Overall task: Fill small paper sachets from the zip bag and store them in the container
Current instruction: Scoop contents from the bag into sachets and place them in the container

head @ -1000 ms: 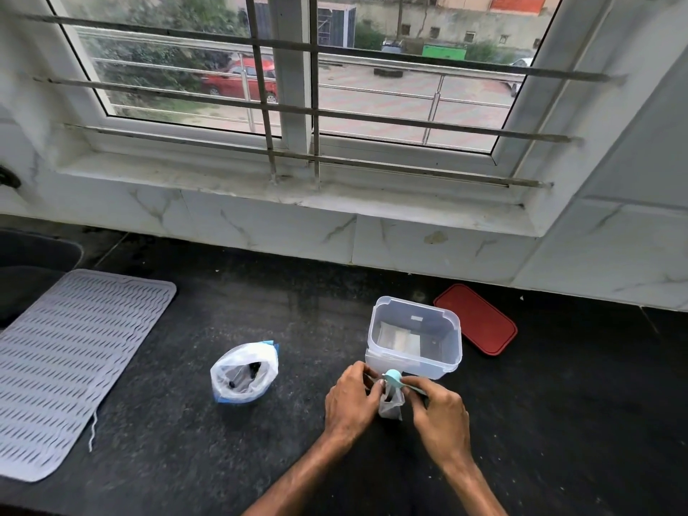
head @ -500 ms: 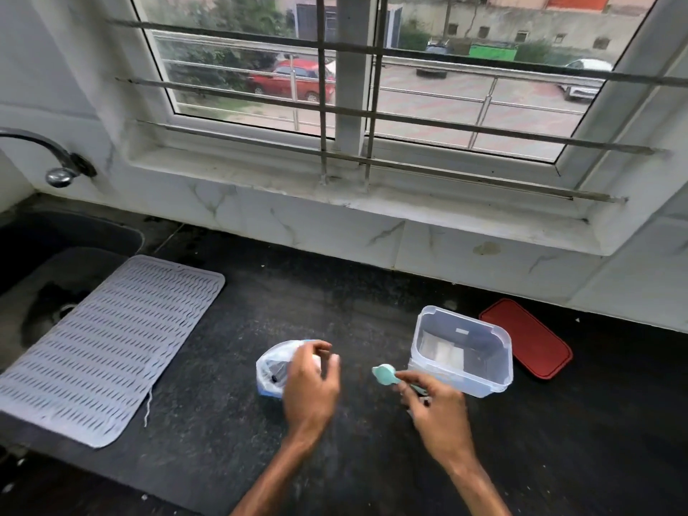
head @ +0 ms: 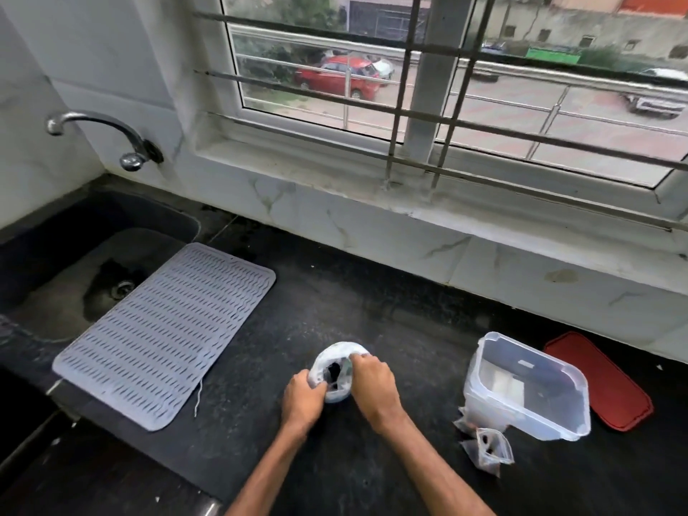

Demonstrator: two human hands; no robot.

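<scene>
The white zip bag (head: 335, 353) stands open on the black counter, with dark contents showing in its mouth. My left hand (head: 301, 402) pinches the bag's near-left rim. My right hand (head: 372, 385) is closed at the right rim, and a sliver of the pale teal scoop (head: 348, 367) it holds dips into the mouth. The clear plastic container (head: 573, 411) stands open to the right with pale sachets lying inside. Two small paper sachets (head: 487, 446) lie on the counter at its near-left corner, away from both hands.
The red lid (head: 603, 381) lies flat behind and right of the container. A grey ribbed drying mat (head: 167, 333) lies to the left, overlapping the dark sink (head: 74, 270) under a chrome tap (head: 100, 132). A marble sill and barred window run along the back.
Both hands left the sachet by the container and moved left to the zip bag. The left hand took its rim and the right hand brought the scoop to its mouth. The view swung left.
</scene>
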